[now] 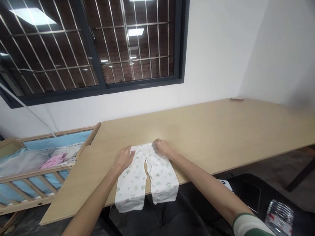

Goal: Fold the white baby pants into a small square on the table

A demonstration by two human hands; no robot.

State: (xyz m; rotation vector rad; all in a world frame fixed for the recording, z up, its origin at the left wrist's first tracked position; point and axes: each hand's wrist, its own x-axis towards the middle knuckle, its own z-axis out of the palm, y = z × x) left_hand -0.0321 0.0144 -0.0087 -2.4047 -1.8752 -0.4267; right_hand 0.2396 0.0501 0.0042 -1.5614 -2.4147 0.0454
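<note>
White woven-look, green-printed small pants (135,176) are lying on the pale wood-grain table (212,134) at 7 o'clock, hems overhanging, right hand (162,148) pinching their 1 o'clock waist corner, left hand (124,159) touching 11 o'clock, can't tell if gripping.

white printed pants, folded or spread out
Spread out: both legs of the white pants lie side by side with the table showing between them, left hand and right hand at the waistband's two corners.
</note>
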